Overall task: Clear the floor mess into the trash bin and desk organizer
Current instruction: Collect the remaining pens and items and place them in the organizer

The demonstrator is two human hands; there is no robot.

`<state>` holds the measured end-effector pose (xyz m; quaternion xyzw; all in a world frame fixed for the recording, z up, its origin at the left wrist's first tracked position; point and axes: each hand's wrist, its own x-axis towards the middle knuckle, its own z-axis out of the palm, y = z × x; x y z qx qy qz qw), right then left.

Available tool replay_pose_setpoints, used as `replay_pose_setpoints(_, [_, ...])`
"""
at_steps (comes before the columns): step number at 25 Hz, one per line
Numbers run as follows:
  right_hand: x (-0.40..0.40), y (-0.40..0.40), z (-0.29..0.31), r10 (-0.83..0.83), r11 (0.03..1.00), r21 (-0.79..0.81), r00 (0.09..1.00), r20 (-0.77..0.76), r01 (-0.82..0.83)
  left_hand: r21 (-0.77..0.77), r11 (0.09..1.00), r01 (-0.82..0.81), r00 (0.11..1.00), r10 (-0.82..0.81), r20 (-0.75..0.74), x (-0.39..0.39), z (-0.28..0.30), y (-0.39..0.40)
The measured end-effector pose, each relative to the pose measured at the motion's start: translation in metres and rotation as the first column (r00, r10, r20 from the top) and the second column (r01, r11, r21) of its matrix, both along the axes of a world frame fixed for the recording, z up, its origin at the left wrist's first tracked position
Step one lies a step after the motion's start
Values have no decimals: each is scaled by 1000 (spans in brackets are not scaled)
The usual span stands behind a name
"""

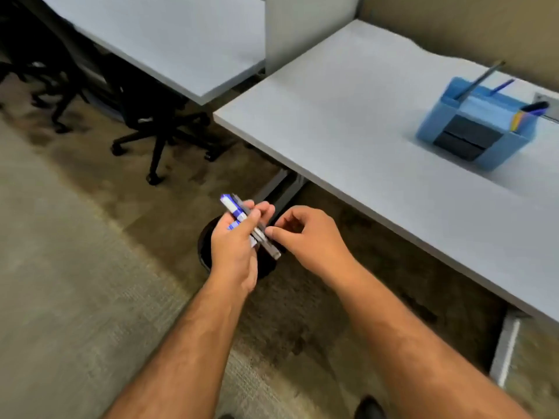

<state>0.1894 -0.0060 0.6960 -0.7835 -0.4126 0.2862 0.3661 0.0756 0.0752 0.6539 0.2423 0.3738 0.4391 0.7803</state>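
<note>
- While standing over the bin [203,246], left hand [234,246] grips a bundle of pens [242,219], likely gathered to carry in one trip.
- Right hand [305,237] pinches one pen's end, probably to pull it free.
- Organizer [475,128] sits well apart on the desk [348,116], pens already upright inside.

The markers [239,213] were white with blue bands, and the pen [266,241] beside them ran dark grey into a pale end. The bin [203,246] was black. The organizer [476,124] was light blue with a black drawer front and a strip of yellow and purple at one end. The desks [348,122] were pale grey. The carpet [75,267] was mottled beige and brown, the chairs [157,128] black.
</note>
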Motion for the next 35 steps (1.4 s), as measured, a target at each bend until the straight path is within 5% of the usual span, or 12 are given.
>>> replay_pose_setpoints(4, [6, -33, 84, 24, 999, 30, 1000, 7, -24, 88, 988, 123, 986, -132, 99, 13, 92, -15])
replay_pose_setpoints(10, [-5, -84, 166, -172, 963, 169, 962, -214, 210, 206, 903, 376, 912, -400, 89, 26, 186, -38])
replay_pose_setpoints(23, [96, -180, 221, -302, 827, 237, 759, -577, 510, 339, 659, 671, 723, -682, -107, 154, 268, -119])
replay_pose_setpoints(30, [199, -209, 212, -357, 802, 205, 726, -588, 561, 260, 806, 532, 846, -490, -210, 262, 268, -151])
replay_pose_setpoints(35, [252, -216, 199, -392, 785, 184, 704, -593, 592, 143, 858, 494, 848, -438, -299, 315, 250, -150])
